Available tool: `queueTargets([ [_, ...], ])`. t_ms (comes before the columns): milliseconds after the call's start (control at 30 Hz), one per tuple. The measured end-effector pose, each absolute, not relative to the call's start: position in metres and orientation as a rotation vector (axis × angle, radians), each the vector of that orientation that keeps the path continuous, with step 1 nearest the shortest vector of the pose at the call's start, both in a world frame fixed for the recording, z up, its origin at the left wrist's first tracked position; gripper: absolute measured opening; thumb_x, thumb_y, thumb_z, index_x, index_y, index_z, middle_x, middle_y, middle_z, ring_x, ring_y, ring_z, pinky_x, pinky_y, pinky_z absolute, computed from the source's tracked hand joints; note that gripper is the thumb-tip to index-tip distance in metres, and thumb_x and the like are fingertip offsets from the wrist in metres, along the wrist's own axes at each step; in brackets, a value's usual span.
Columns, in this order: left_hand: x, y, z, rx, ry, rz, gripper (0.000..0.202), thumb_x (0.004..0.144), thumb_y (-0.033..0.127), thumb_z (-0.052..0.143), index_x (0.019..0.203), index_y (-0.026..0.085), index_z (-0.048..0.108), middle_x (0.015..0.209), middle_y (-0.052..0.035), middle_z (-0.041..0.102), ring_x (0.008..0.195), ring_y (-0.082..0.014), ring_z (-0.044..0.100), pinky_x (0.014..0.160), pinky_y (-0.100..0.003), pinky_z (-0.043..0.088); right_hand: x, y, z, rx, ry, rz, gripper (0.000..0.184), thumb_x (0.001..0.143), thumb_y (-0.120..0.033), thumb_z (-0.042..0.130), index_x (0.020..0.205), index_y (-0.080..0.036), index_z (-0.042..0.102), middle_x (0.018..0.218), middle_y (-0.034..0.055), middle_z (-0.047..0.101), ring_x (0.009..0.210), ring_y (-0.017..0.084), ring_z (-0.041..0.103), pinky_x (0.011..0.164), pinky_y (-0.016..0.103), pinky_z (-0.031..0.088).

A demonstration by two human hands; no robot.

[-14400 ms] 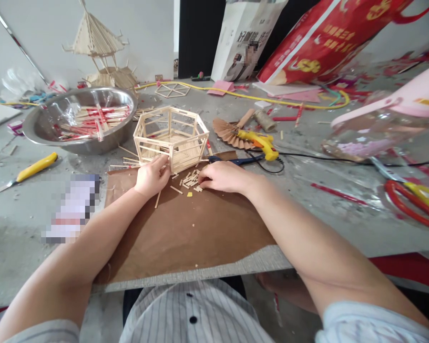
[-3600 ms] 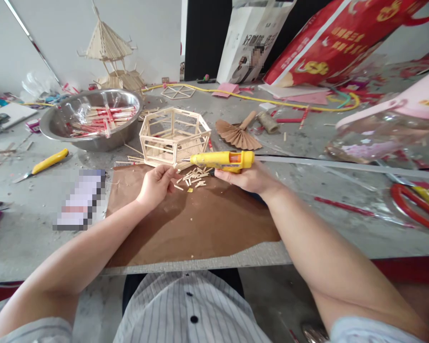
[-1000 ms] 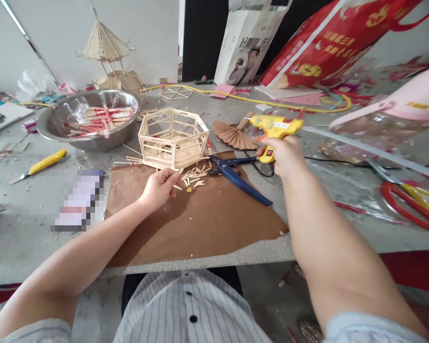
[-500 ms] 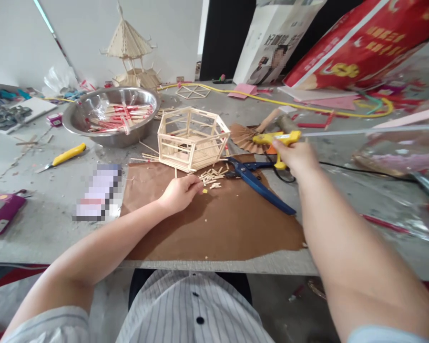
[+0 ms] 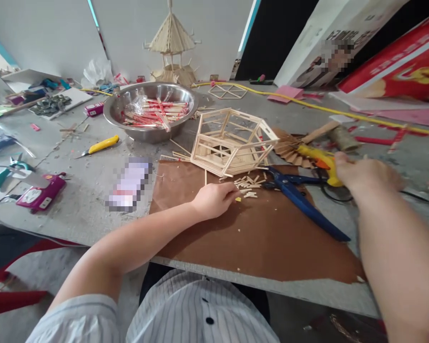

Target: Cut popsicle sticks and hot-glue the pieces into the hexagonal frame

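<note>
- The table (image 5: 73, 186) is grey and scuffed, littered with specks and scraps, a dark crack-like line running across its left part.
- A brown sheet (image 5: 236, 247) covers the stretch before the person, small crumbs scattered over it.
- Behind stands a pale grey wall (image 5: 128, 33), with a black panel (image 5: 268, 43) farther right; a yellow cord (image 5: 343, 113) trails along the back.
- The stick frame (image 5: 232, 143), six-sided and open-topped, sits at the sheet's back edge, between the bowl (image 5: 150, 136) and the fan (image 5: 286, 148).
- The left hand (image 5: 214, 199) rests over the sheet, fingertips drawn together, just beside the short sticks (image 5: 250, 186).
- The right hand (image 5: 370, 174), well apart from the left, is at the glue gun (image 5: 331, 169); it is blurred, and I can't tell whether it grips the gun or merely touches it.
- Blue pliers (image 5: 307, 212) lie on the sheet between the hands, handles spread.
- The white bag (image 5: 321, 47) carries dark characters above a printed figure, slanted and blurred.
- The red bag (image 5: 403, 62) has pale characters on a light stripe and a gold design.
</note>
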State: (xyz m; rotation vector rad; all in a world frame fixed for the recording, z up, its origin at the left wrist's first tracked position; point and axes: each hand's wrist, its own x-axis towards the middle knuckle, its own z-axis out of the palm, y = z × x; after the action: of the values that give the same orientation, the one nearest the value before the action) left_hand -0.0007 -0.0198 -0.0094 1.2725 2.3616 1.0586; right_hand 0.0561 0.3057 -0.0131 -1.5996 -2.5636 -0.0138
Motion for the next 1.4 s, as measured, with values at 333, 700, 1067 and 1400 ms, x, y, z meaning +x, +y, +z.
queueTargets([
  [333, -0.001, -0.022, -0.010, 1.285, 2.367, 1.033, 0.022, 0.085, 0.030, 0.043, 0.077, 0.018, 0.059, 0.074, -0.0012, 0.065, 0.068, -0.0119, 0.059, 0.068, -0.022, 0.043, 0.054, 0.286, -0.003, -1.792, -2.532, 0.079, 0.067, 0.081, -0.054, 0.029, 0.117, -0.006, 0.057, 0.120, 0.0258, 0.052, 0.113, 0.035, 0.047, 0.083, 0.043, 0.038],
  [700, -0.002, -0.021, -0.010, 1.276, 2.342, 1.062, 0.019, 0.085, 0.028, 0.044, 0.078, 0.019, 0.060, 0.076, -0.0011, 0.066, 0.069, -0.0116, 0.060, 0.068, -0.022, 0.044, 0.056, 0.271, 0.013, -1.522, -2.533, 0.020, 0.049, 0.076, -0.048, 0.042, 0.109, -0.020, 0.063, 0.109, 0.0229, 0.059, 0.099, 0.034, 0.054, 0.064, 0.041, 0.035],
  [1067, -0.002, -0.021, -0.012, 1.274, 2.363, 1.052, 0.021, 0.085, 0.031, 0.045, 0.077, 0.019, 0.060, 0.074, -0.0010, 0.066, 0.067, -0.0114, 0.059, 0.067, -0.022, 0.043, 0.058, 0.221, 0.026, -1.040, -2.646, 0.092, 0.030, 0.074, -0.042, 0.050, 0.093, -0.025, 0.065, 0.076, 0.0071, 0.066, 0.071, 0.023, 0.057, 0.058, 0.030, 0.036],
  [1400, -0.003, -0.021, -0.013, 1.285, 2.360, 1.072, 0.022, 0.085, 0.030, 0.044, 0.077, 0.019, 0.060, 0.073, -0.0005, 0.065, 0.067, -0.0111, 0.058, 0.067, -0.022, 0.043, 0.063, 0.201, 0.015, -0.650, -2.871, 0.318, 0.024, 0.072, -0.041, 0.052, 0.084, -0.025, 0.065, 0.075, 0.0029, 0.067, 0.070, 0.020, 0.059, 0.062, 0.029, 0.040],
])
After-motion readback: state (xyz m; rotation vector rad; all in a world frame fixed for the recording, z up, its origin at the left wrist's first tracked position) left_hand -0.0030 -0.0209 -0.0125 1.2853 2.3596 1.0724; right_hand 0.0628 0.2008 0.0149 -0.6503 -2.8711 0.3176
